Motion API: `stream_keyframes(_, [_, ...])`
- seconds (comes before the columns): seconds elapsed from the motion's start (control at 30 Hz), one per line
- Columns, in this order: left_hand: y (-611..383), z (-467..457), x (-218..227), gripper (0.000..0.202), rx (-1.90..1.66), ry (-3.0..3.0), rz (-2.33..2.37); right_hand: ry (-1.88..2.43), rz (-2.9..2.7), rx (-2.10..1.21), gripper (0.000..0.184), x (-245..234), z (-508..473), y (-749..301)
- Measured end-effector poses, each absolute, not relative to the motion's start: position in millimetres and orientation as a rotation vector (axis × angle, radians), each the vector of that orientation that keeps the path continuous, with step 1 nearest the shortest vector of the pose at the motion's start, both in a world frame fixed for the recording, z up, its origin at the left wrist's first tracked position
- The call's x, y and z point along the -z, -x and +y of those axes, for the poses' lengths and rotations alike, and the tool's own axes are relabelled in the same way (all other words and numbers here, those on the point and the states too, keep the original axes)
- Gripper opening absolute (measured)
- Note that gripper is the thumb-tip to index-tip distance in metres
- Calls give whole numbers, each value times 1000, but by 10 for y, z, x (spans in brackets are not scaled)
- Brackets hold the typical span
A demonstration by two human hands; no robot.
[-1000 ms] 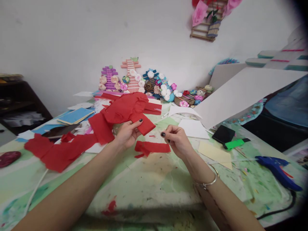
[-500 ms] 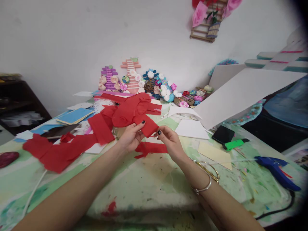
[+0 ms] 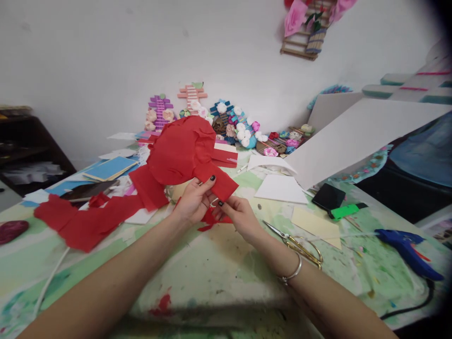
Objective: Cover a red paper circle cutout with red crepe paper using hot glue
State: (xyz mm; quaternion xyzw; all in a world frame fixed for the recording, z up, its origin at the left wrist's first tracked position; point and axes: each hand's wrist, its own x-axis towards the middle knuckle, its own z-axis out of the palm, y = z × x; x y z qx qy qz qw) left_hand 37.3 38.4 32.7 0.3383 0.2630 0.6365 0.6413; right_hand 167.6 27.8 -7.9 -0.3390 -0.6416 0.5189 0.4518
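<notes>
A long strip of red crepe paper [image 3: 176, 153] rises in a big loose curl over the table's middle, its near end folded into a flat piece. My left hand [image 3: 192, 200] pinches that folded end, thumb on top and fingers beneath. At the lower edge of the same piece, my right hand [image 3: 242, 216] is closed with thumb and fingertips on the paper; its fingertips are partly hidden. Under my hands lies a red scrap [image 3: 209, 221]. More red crepe paper [image 3: 90, 223] stretches across the left of the table. Gold-handled scissors [image 3: 300, 247] rest beside my right wrist.
A blue glue gun [image 3: 406, 252] with a cord lies at right, near a green utility knife [image 3: 344, 212] and a dark phone-like slab [image 3: 328, 197]. Large white boards [image 3: 353, 132] lean behind. Flower-decorated crafts [image 3: 243, 127] line the wall. Blue sheets [image 3: 111, 168] lie at left.
The curl of red crepe paper has risen and swelled toward the left. My right hand has shifted slightly left and down along the folded piece, uncovering the scissors' blades.
</notes>
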Motion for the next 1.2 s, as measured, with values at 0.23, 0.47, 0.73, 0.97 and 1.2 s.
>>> stream_keyframes(0.23, [-98, 486, -484, 14, -1507, -659, 563, 1156, -1599, -864, 8, 37, 379, -1903])
stream_keyframes(0.47, [77, 536, -564, 19, -1547, -545, 545, 1286, -1645, -666, 7, 12, 412, -1912])
stream_keyframes(0.73, [16, 509, -525, 18, -1445, -541, 523, 826, -1756, -1100, 69, -114, 635, -1385])
stream_keyframes(0.97, [127, 478, -667, 25, -1471, -412, 477, 920, -1909, -1082, 14, -119, 812, -1291])
stream_keyframes(1.2, [405, 509, -819, 27, -1634, -398, 407, 1260, -1938, -749, 20, -276, 965, -2109])
